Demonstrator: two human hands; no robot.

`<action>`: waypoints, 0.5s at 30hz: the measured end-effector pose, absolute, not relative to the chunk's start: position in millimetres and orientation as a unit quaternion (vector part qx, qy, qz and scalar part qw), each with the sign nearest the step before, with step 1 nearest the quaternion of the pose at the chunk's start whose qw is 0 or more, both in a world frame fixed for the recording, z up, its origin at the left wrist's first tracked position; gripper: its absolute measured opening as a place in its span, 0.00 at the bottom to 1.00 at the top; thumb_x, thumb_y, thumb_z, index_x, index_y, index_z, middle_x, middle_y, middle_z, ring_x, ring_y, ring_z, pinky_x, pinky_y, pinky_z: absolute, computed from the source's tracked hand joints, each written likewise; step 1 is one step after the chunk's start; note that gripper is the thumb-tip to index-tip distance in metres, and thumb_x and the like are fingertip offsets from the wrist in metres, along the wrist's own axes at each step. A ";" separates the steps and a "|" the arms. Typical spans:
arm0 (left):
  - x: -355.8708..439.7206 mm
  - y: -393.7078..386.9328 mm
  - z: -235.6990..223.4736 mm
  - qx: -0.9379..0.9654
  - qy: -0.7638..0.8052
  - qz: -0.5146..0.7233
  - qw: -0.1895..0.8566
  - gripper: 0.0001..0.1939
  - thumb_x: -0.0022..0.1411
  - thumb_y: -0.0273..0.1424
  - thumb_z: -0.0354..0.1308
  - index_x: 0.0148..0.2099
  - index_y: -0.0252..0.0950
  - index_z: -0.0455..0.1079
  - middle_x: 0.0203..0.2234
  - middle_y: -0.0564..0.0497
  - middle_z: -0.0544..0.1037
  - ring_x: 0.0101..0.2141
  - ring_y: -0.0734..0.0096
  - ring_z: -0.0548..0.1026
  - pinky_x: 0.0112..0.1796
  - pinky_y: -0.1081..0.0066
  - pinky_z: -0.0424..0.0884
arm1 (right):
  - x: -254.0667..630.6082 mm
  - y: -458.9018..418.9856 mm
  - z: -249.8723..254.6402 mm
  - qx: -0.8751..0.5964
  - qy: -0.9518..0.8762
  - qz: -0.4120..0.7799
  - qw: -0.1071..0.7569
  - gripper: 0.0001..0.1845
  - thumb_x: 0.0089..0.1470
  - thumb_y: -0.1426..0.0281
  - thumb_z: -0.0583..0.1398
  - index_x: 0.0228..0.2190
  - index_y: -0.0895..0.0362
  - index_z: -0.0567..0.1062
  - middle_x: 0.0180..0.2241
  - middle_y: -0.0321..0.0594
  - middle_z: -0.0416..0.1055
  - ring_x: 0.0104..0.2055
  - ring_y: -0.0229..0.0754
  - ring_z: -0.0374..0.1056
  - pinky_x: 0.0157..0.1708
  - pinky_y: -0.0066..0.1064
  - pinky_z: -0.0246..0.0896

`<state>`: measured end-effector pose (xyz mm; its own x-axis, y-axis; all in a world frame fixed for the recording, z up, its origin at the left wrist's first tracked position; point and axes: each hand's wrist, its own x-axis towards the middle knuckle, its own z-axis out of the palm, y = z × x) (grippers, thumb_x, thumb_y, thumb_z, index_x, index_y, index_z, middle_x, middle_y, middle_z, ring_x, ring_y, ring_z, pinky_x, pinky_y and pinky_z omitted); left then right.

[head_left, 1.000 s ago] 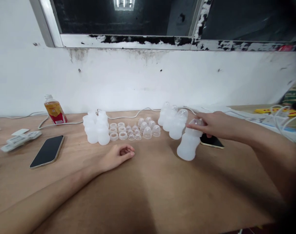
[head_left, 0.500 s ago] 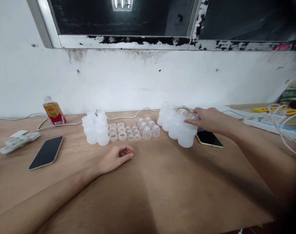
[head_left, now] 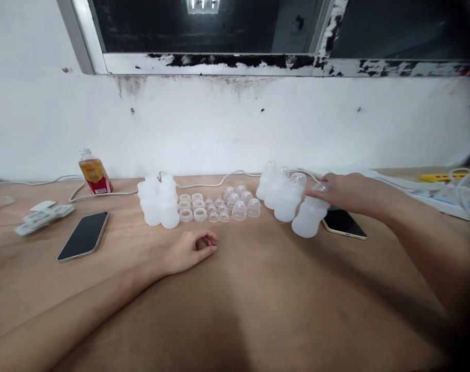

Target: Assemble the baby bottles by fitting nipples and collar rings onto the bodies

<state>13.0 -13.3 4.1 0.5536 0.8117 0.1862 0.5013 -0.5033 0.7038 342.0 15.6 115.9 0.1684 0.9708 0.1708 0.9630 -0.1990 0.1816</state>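
Observation:
My right hand grips the clear domed cap of a white baby bottle, which tilts with its base toward me. Just left of it stand several more capped baby bottles in a cluster. My left hand rests on the table, fingers loosely curled with a gap to the thumb and nothing between them. Beyond it lie white collar rings, clear nipples and clear domed caps in rows. A block of uncapped white bottles stands to their left.
A dark phone and white flat pieces lie at the left, near a drink bottle. Another phone lies under my right forearm. A white cable runs along the wall.
The bottle in my right hand has tilted and come slightly apart from the cluster. My left hand stays on the table. The whole view has shifted a little.

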 end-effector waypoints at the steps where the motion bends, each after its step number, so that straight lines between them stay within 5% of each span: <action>1: 12.4 -13.8 4.8 0.835 0.397 0.251 0.286 0.10 0.56 0.33 0.49 0.39 0.36 0.64 0.27 0.53 0.71 0.26 0.76 0.67 0.26 0.76 0.63 | 341.1 13.5 116.0 0.761 0.634 0.133 0.012 0.26 0.47 0.50 0.46 0.34 0.58 0.67 0.30 0.50 0.67 0.31 0.51 0.64 0.25 0.35 0.56; 7: 0.1 -13.3 11.0 0.897 0.367 0.207 0.132 0.15 0.57 0.36 0.47 0.46 0.36 0.62 0.43 0.47 0.68 0.43 0.68 0.66 0.43 0.68 0.62 | 283.2 -10.4 87.9 0.611 0.698 0.338 -0.159 0.24 0.51 0.59 0.48 0.44 0.62 0.64 0.49 0.57 0.57 0.53 0.58 0.50 0.43 0.49 0.53; 11: -12.8 -11.9 9.7 0.924 0.357 0.116 0.065 0.32 0.56 0.45 0.44 0.57 0.30 0.48 0.56 0.41 0.53 0.54 0.60 0.53 0.53 0.63 0.49 | 223.6 -16.4 35.2 0.379 0.905 0.124 -0.145 0.31 0.53 0.57 0.46 0.53 0.64 0.54 0.55 0.50 0.50 0.57 0.47 0.45 0.54 0.40 0.46; 15: -18.2 -12.1 4.8 0.925 0.365 0.088 0.049 0.34 0.58 0.47 0.39 0.60 0.31 0.41 0.58 0.42 0.47 0.57 0.61 0.46 0.54 0.62 0.45 | 201.2 -7.2 -2.3 0.303 0.946 -0.037 -0.104 0.30 0.55 0.58 0.44 0.56 0.60 0.49 0.58 0.44 0.43 0.59 0.44 0.38 0.56 0.41 0.39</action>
